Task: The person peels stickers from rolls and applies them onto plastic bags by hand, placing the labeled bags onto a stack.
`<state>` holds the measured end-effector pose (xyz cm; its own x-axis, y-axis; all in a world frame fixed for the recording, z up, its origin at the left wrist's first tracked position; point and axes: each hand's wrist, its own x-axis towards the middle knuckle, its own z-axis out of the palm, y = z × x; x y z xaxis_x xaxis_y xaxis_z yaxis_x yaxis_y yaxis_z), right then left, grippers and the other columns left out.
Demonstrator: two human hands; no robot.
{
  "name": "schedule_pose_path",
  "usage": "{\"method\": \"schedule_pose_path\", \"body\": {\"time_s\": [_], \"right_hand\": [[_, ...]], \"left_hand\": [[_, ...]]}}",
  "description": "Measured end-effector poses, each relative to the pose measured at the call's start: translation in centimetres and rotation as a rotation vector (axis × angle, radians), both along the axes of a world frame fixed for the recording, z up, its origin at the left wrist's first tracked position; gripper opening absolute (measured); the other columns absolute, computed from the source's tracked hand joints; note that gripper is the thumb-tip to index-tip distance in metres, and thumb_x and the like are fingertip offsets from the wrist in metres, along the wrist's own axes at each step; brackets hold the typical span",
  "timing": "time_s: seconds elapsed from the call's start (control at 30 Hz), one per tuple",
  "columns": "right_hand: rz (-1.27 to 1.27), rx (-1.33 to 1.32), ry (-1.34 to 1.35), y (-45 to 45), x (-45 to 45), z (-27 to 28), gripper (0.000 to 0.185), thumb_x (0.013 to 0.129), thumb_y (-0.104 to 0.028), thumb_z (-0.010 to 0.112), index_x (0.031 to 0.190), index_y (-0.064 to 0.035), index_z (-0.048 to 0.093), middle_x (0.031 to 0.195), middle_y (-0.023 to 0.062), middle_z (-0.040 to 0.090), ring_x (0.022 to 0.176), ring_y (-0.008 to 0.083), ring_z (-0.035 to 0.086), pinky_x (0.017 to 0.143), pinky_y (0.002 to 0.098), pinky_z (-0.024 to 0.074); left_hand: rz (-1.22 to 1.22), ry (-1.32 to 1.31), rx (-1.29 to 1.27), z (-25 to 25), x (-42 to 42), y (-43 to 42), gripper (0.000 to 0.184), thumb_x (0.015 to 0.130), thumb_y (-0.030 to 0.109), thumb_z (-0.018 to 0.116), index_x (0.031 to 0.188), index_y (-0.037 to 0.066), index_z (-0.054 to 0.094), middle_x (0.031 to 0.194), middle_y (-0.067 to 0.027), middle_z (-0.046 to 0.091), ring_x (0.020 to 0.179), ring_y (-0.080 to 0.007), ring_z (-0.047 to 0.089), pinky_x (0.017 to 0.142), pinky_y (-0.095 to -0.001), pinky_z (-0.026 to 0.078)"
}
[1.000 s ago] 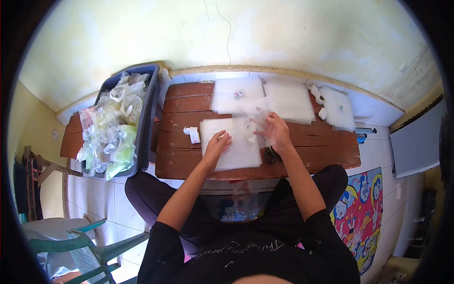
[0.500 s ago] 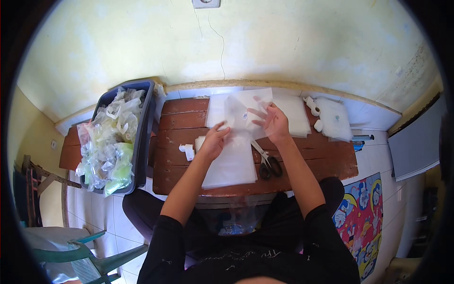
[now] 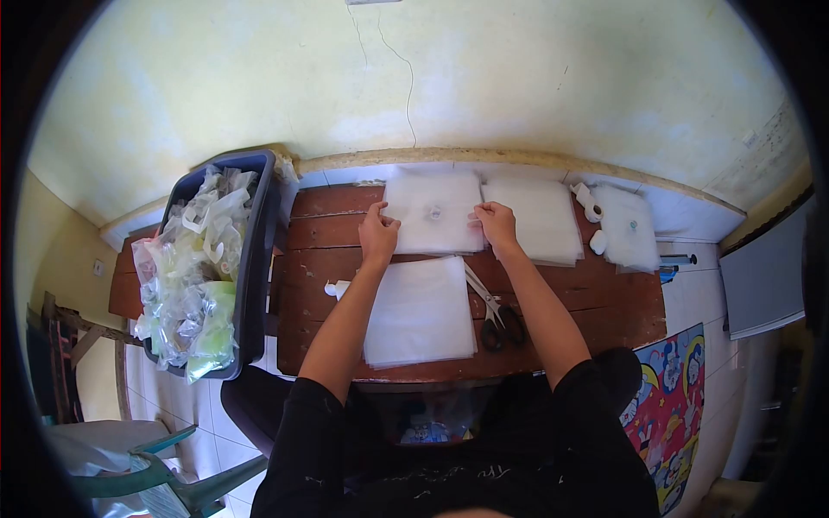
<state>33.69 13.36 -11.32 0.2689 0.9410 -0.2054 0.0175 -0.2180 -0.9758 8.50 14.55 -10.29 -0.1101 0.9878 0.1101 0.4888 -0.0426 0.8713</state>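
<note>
My left hand (image 3: 378,233) is closed at the left edge of a clear plastic sheet lying over the back middle stack (image 3: 432,231), which has a small round mark at its centre. At the right edge of that same stack, my right hand (image 3: 496,224) pinches the plastic with bent fingers. Nearer to me lies another stack of clear plastic (image 3: 419,315). Black-handled scissors (image 3: 496,324) rest to its right. A white roll (image 3: 338,289) is partly hidden behind my left forearm.
A dark bin (image 3: 253,285) full of crumpled plastic bags stands left. More plastic stacks (image 3: 537,220) (image 3: 629,226) and white tape rolls (image 3: 590,205) lie at the back right of the brown wooden table (image 3: 319,259). A green chair (image 3: 147,479) is at lower left.
Both hands have moved back from above the front stack, carrying the clear sheet onto the back middle stack. The front stack and scissors now show more fully.
</note>
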Motion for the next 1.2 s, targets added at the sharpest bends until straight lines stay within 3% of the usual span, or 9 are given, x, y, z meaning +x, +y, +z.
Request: {"method": "schedule_pose_path", "body": {"time_s": [0.1,0.17,0.27,0.37,0.47,0.7,0.8,1.03,1.2], "right_hand": [[-0.083,0.124,0.011,0.6,0.2,-2.1,0.022,0.088,-0.012,0.062,0.102,0.0042,0.064,0.093,0.0160,0.071,0.071,0.0220,0.071,0.063,0.0316,0.0566],[-0.224,0.314,-0.508,-0.3,-0.8,-0.4,0.024,0.085,-0.010,0.064,0.105,0.0031,0.064,0.100,0.0178,0.069,0.086,0.0277,0.070,0.077,0.0356,0.0551],[-0.206,0.504,-0.755,-2.2,-1.6,-0.7,0.023,0.083,-0.010,0.066,0.103,-0.0003,0.064,0.099,0.0158,0.068,0.094,0.0286,0.067,0.084,0.0357,0.0521],[-0.073,0.465,-0.636,-6.4,-4.2,1.2,0.020,0.081,-0.009,0.066,0.100,-0.0016,0.066,0.099,0.0163,0.068,0.096,0.0295,0.065,0.083,0.0353,0.0513],[-0.008,0.481,-0.614,-9.4,-6.7,1.4,0.013,0.081,-0.008,0.066,0.091,-0.0012,0.067,0.093,0.0148,0.069,0.088,0.0281,0.067,0.078,0.0357,0.0524],[0.237,0.495,-0.441,-13.0,-12.5,2.1,0.010,0.079,-0.006,0.065,0.087,0.0006,0.066,0.084,0.0161,0.069,0.078,0.0282,0.069,0.071,0.0368,0.0537],[0.367,0.476,-0.390,-13.6,-14.7,2.5,0.012,0.081,-0.007,0.064,0.088,0.0012,0.067,0.084,0.0162,0.070,0.076,0.0264,0.069,0.071,0.0363,0.0549],[0.564,0.433,-0.402,-13.7,-18.8,1.7,0.021,0.081,-0.007,0.063,0.101,0.0021,0.065,0.093,0.0197,0.070,0.079,0.0289,0.071,0.075,0.0364,0.0558],[0.607,0.375,-0.360,-13.4,-20.6,0.8,0.034,0.081,-0.005,0.062,0.114,0.0027,0.059,0.103,0.0215,0.069,0.084,0.0298,0.071,0.078,0.0371,0.0554]], "left_hand": [[0.031,0.064,-0.008,0.3,0.4,0.0,0.049,0.076,0.010,0.075,0.121,0.002,0.057,0.090,-0.0138,0.069,0.080,-0.0283,0.066,0.075,-0.0387,0.051],[0.080,0.244,0.214,-0.2,0.2,-0.1,0.048,0.076,0.013,0.076,0.120,0.004,0.058,0.101,-0.0160,0.066,0.089,-0.0302,0.064,0.082,-0.0398,0.050],[0.022,0.249,0.242,-0.3,-0.6,-2.5,0.040,0.077,0.015,0.075,0.114,0.005,0.063,0.105,-0.0166,0.064,0.094,-0.0300,0.061,0.086,-0.0395,0.048],[-0.053,0.144,0.006,1.9,-1.3,-6.3,0.028,0.078,0.018,0.074,0.102,0.004,0.068,0.102,-0.0164,0.067,0.093,-0.0295,0.063,0.084,-0.0384,0.049],[-0.137,0.131,-0.033,1.5,-2.3,-9.1,0.022,0.079,0.020,0.072,0.093,0.003,0.071,0.094,-0.0160,0.070,0.088,-0.0274,0.067,0.080,-0.0369,0.051],[-0.287,0.175,-0.116,3.6,-5.2,-13.8,0.024,0.080,0.024,0.071,0.092,0.003,0.072,0.083,-0.0151,0.071,0.079,-0.0256,0.069,0.075,-0.0360,0.053],[-0.221,0.214,-0.113,5.6,-7.2,-15.1,0.024,0.081,0.023,0.070,0.094,0.004,0.071,0.085,-0.0153,0.071,0.080,-0.0276,0.069,0.075,-0.0371,0.053],[0.121,0.259,-0.132,2.2,-12.3,-15.6,0.033,0.077,0.014,0.073,0.106,0.002,0.062,0.096,-0.0162,0.071,0.093,-0.0312,0.068,0.082,-0.0392,0.052],[0.097,0.184,-0.197,0.6,-11.9,-15.3,0.039,0.074,0.011,0.075,0.109,0.001,0.060,0.099,-0.0165,0.070,0.098,-0.0305,0.067,0.085,-0.0396,0.051]]}}
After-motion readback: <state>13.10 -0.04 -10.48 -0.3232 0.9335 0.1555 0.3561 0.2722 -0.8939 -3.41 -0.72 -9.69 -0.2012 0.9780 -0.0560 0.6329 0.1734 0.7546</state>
